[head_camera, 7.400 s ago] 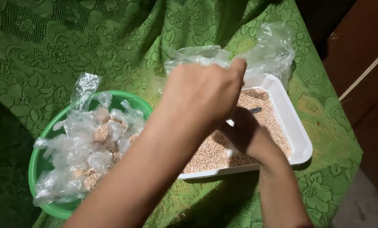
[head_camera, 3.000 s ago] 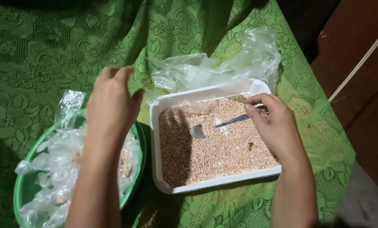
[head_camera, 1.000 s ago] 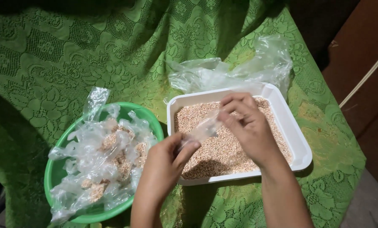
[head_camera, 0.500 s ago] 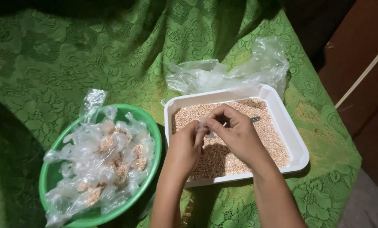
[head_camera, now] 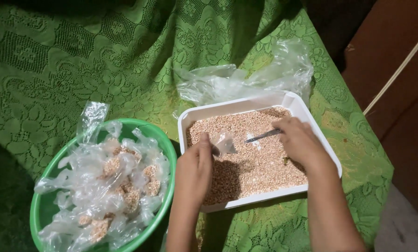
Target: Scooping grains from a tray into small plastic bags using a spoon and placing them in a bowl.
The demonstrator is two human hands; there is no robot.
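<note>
The left hand (head_camera: 195, 168) pinches a small clear bag (head_camera: 225, 142) over the white tray (head_camera: 190, 119) of grain. The right hand (head_camera: 300, 142) grips a spoon (head_camera: 262, 136), filling it.

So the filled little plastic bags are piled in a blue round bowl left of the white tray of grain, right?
Not quite: the head view shows the round plastic bowl is green, not blue. The filled clear plastic bags are piled in it, left of the white rectangular tray of tan grain.
</note>
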